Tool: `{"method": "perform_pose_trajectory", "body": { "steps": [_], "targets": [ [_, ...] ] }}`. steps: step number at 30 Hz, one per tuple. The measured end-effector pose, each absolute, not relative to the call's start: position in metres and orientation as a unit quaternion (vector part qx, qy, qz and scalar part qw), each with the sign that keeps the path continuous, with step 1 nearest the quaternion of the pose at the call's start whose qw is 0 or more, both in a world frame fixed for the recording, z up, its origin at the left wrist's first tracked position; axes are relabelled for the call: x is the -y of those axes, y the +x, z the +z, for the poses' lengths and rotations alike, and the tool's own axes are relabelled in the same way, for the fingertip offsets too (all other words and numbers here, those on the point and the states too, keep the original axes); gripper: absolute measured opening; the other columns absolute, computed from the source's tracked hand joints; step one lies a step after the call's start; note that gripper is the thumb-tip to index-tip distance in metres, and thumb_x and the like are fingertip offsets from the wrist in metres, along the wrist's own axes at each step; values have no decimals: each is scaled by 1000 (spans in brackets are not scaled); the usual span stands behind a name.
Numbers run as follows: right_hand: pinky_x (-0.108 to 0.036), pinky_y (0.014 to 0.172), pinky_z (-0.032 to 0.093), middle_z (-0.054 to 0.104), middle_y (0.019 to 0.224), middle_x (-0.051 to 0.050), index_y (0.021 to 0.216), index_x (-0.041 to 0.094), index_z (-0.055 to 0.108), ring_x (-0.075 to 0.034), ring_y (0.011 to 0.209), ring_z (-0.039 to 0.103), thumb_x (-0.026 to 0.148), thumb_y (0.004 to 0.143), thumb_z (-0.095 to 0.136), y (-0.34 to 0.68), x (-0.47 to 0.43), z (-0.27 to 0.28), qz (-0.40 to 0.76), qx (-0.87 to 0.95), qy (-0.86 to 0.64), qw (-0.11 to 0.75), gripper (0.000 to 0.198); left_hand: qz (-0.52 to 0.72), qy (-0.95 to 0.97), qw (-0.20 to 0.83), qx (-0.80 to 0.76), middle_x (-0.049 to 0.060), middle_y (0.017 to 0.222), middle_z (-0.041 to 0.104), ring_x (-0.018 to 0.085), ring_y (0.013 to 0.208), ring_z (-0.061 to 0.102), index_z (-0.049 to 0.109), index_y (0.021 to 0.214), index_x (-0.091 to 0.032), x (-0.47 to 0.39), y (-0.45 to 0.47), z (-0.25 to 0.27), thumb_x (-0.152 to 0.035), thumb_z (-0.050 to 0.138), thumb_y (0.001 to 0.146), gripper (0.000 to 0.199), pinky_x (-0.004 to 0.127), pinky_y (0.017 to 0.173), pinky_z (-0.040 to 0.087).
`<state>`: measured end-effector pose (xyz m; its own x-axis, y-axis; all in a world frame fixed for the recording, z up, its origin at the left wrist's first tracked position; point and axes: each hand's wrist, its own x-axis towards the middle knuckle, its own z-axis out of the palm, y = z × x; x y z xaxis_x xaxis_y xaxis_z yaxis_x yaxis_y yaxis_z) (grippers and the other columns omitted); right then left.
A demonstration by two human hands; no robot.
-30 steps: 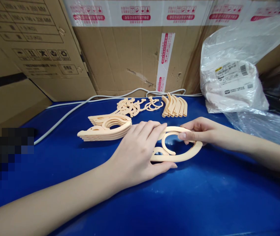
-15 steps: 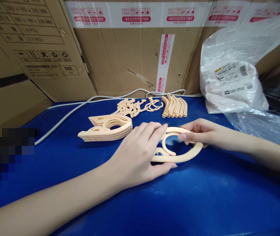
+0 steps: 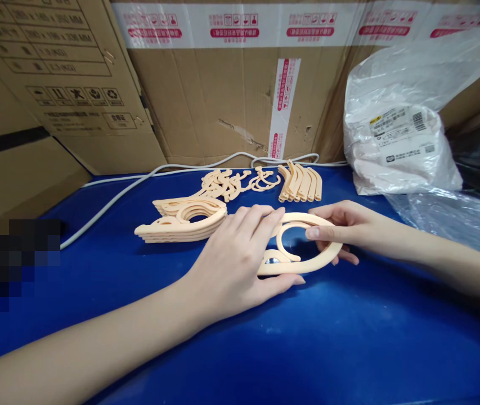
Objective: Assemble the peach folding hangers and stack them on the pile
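Both hands hold a cream plastic folding clothes hanger [image 3: 312, 266] just above the blue table. My left hand [image 3: 243, 256] covers its left end, fingers over the top and thumb along the near edge. My right hand [image 3: 339, 232] pinches the upper right of its curved frame, thumb on top, other fingers behind and below. A curved hook [image 3: 281, 244] lies inside the frame. Beyond my left hand sits a neat stack of similar folded hangers [image 3: 180, 228]. Whatever is under my left palm is hidden.
Loose cream hooks [image 3: 227, 185] lie in a pile at the back, beside a row of curved hanger arms [image 3: 303, 183]. A white cable [image 3: 117, 205] runs behind them. Cardboard boxes [image 3: 223, 84] wall the far side; a plastic bag [image 3: 395, 140] stands at back right.
The hanger's right end has lifted and shifted slightly left. My right hand's lower fingers now show beneath the frame. My left hand keeps its hold almost unmoved.
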<state>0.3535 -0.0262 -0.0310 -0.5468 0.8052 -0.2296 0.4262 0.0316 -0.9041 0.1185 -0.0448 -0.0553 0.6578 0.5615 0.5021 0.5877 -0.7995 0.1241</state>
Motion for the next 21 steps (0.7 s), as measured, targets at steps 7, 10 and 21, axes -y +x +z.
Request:
{"method": "perform_pose_trajectory", "body": {
  "steps": [7,10,21],
  "targets": [
    [-18,38,30,61,57,2,80,16,60,-5,40,47,55,82,65,354,25,-32,535,697,-442,179,39,-266,-911,16,315,17,126,56,30,113,53,45,133,-6,45,118,-55,-54,65,82,73,46,97,46],
    [-19,38,31,62,58,2,81,16,60,-6,40,47,56,82,64,354,26,-31,532,701,-441,177,40,-263,-912,12,316,17,128,55,31,114,52,44,133,-7,45,118,-54,-51,66,82,70,47,97,47],
    [-26,46,38,63,60,-4,82,17,63,-13,48,53,71,91,26,355,19,-33,485,706,-423,297,65,-226,-908,-28,353,11,120,58,29,111,57,53,126,-18,35,103,-1,-41,67,80,54,43,94,49]
  ]
}}
